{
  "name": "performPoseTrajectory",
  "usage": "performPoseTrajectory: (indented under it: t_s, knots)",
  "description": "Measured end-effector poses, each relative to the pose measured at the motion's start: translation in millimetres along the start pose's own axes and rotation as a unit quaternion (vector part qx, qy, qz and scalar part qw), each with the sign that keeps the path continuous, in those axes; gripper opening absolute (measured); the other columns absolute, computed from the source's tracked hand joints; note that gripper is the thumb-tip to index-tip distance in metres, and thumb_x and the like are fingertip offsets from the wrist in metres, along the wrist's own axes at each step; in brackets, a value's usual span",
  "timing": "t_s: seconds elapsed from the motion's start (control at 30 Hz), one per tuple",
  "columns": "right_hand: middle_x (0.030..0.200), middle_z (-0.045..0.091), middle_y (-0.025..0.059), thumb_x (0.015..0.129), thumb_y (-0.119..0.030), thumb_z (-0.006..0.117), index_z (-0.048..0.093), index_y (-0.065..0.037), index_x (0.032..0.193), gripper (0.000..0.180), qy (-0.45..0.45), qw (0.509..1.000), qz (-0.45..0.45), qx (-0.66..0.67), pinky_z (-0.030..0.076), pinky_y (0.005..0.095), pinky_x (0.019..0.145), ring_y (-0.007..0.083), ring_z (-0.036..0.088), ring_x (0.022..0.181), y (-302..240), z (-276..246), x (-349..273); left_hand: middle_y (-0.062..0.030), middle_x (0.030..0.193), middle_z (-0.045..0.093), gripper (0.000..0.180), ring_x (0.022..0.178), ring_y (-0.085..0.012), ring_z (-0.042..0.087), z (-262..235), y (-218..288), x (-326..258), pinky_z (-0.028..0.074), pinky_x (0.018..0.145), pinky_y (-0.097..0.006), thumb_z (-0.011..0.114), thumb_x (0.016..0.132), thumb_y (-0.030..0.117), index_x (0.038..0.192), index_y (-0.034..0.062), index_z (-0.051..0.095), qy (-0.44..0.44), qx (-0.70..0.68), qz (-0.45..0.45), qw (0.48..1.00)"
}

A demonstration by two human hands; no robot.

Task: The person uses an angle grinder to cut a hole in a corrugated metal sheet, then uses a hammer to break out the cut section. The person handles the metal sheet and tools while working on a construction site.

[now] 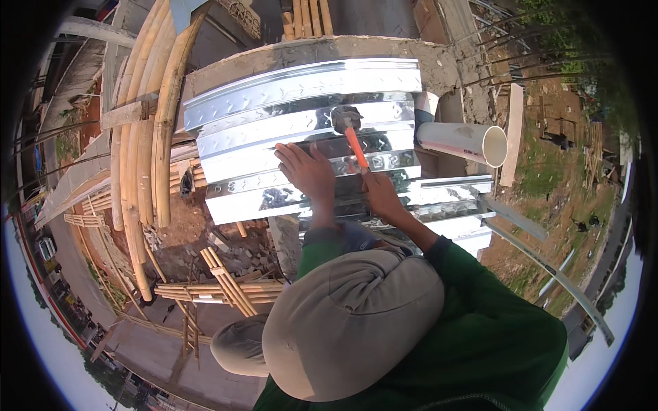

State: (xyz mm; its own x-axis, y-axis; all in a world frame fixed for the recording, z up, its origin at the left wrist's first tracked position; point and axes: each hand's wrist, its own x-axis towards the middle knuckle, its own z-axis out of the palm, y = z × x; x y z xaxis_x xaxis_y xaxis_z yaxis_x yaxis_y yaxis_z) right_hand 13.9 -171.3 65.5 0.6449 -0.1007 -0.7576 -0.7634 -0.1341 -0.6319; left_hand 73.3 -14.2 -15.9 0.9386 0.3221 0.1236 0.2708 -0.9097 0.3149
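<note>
Beneath both hands lies a shiny ribbed metal decking sheet with small embossed marks. My left hand rests palm down on it, fingers stretched out. Gripping the end of an orange handle, my right hand is closed around a hammer. Its dark, blocky head is over the sheet's upper middle, beyond my fingertips; whether it touches the metal I cannot tell. A second ribbed metal piece lies at the right, below the first.
A grey pipe juts out at the right. Rough concrete runs along the sheet's far edge. Long bamboo poles stand at the left, with a bamboo scaffold lower down. My bent knee is close to the work. Ground lies far below.
</note>
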Motion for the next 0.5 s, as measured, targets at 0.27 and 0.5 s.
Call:
performPoseTrajectory:
  t_s: [0.27, 0.5]
  knots:
    - [0.071, 0.062, 0.0172, 0.115, -0.048, 0.049, 0.064, 0.004, 0.089, 0.059, 0.136, 0.953, -0.136, -0.233, 0.047, 0.0453, 0.065, 0.0303, 0.061, 0.065, 22, -12, 4, -0.0346, 0.164, 0.044, 0.059, 0.151, -0.0504, 0.046, 6, 2, 1, 0.043, 0.119, -0.06, 0.06, 0.109, 0.032, 0.144, -0.0151, 0.057, 0.048, 0.019, 0.026, 0.998]
    - [0.067, 0.057, 0.0096, 0.117, -0.05, 0.044, 0.061, 0.002, 0.089, 0.061, 0.05, 0.989, -0.1, -0.096, 0.045, 0.0408, 0.064, 0.0204, 0.056, 0.066, -3, -48, -3, -0.0348, 0.164, 0.044, 0.063, 0.152, -0.0497, 0.045, 7, 4, 6, 0.043, 0.119, -0.061, 0.06, 0.11, 0.036, 0.144, -0.0161, 0.057, 0.063, 0.015, 0.017, 0.998]
